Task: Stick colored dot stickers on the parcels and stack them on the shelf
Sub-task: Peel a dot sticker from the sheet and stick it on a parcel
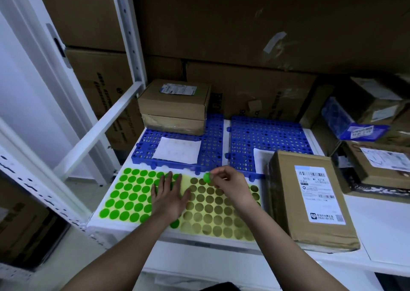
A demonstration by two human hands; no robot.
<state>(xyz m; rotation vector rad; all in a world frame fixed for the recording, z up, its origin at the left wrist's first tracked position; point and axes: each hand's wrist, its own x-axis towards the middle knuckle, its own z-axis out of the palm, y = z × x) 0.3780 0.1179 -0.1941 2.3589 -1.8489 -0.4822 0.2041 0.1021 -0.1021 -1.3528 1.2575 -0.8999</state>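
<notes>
A sheet of green dot stickers (131,196) lies at the front of the white shelf (390,230), and a sheet of dull gold dots (219,215) sits beside it on the right. My left hand (169,196) presses flat on the seam between the two sheets, fingers straight. Just above the sheets, my right hand (230,185) pinches one green dot sticker (207,177) lifted off the sheet. A brown parcel (310,202) with a white shipping label lies right of the sheets. Two stacked brown parcels (175,106) stand at the back left.
Two blue perforated mats (266,140) cover the shelf's middle, with a white backing paper (177,149) on the left one. Large cartons fill the back. More parcels (377,157) are piled at the right. A white rack frame (99,131) borders the left side.
</notes>
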